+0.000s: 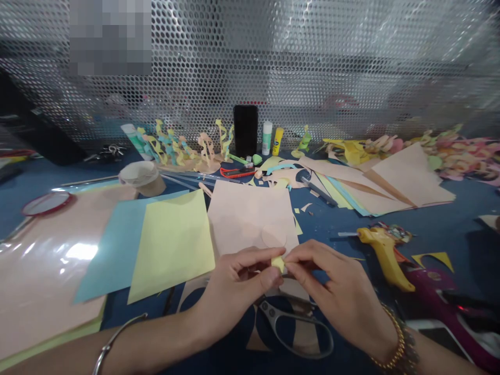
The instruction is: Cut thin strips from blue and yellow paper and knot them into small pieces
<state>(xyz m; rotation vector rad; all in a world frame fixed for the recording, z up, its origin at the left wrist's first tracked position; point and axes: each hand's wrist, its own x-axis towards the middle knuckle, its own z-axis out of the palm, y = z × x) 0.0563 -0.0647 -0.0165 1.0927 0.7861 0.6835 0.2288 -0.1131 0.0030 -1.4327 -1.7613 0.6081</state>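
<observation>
A small piece of yellow paper (278,264) is pinched between the thumb and fingers of my left hand (250,273). From the other side, the thumb and index fingertip of my right hand (332,281) close on the edge of the same piece. Just beyond the fingers lies a pale pink sheet (250,208), with a pink paper circle (274,236) on it. Under my hands rest grey-handled scissors (300,333) among cut paper scraps; their blades are hidden.
Yellow (172,245) and blue sheets (109,255) lie at left. A yellow glue gun (383,252) and a purple tool (437,297) lie at right. Behind stand paper curls (172,143), a phone (246,130), glue sticks (267,138) and a red cutter (236,172).
</observation>
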